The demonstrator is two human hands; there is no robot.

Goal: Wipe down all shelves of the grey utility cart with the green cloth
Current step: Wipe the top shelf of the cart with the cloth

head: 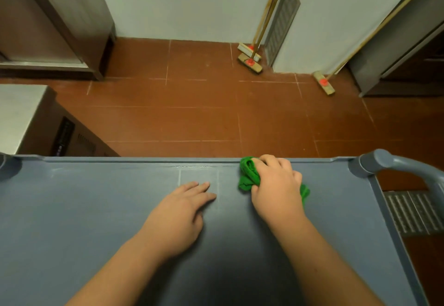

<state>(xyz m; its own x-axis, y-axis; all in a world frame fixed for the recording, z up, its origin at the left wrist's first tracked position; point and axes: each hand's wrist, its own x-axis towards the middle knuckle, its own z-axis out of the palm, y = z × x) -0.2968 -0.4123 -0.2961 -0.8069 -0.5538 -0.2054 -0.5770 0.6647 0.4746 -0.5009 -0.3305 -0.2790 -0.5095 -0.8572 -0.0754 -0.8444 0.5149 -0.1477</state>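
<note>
The grey utility cart's top shelf (96, 209) fills the lower half of the head view. My right hand (276, 185) grips the bunched green cloth (249, 175) and presses it on the shelf close to the far rim, right of centre. Part of the cloth pokes out on the hand's right side. My left hand (182, 212) lies flat on the shelf beside it, fingers straight, holding nothing. The cart's lower shelves are hidden under the top one.
The cart's curved grey handle (396, 163) rises at the right end. Beyond the cart lies red tiled floor (204, 118) with three brooms (249, 61) leaning on the wall. Steel cabinets stand at the left (21, 113) and right (396, 65).
</note>
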